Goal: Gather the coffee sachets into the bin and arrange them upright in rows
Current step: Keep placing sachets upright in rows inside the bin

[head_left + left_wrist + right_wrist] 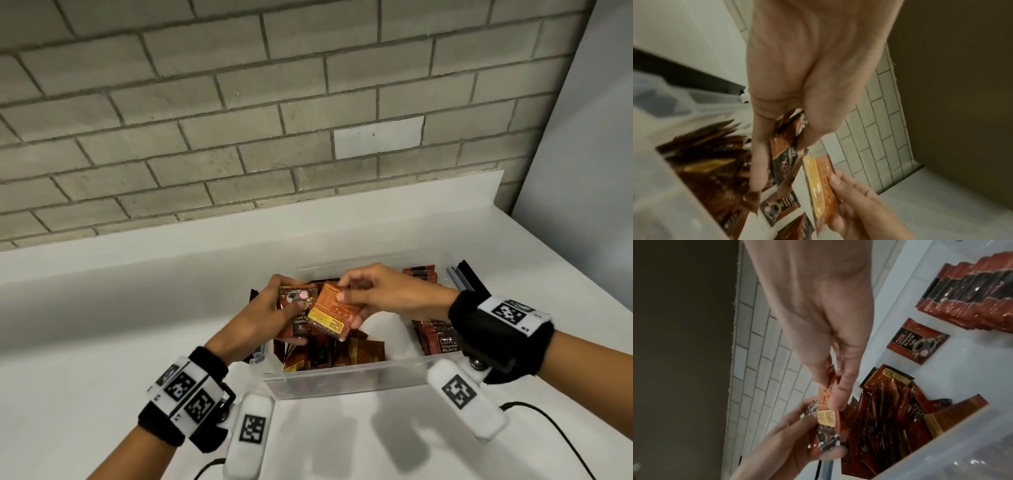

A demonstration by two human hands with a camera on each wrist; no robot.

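Observation:
A clear plastic bin [346,380] stands on the white counter, with red-brown coffee sachets [329,353] heaped loosely in its near left part. Above the bin my left hand [274,318] grips a small stack of sachets [296,308], printed face up. My right hand [370,298] pinches one sachet [330,317] by its edge, orange back showing, right beside that stack. In the right wrist view a neat row of sachets [970,300] stands at the bin's far side and a single sachet [917,341] lies flat on the floor of the bin.
A brick wall rises behind the counter's white upstand [239,233]. Dark and grey strips [464,277] lie past the bin's far right corner. Another row of sachets [438,337] stands at the bin's right side. Black cables [561,431] trail over the near counter.

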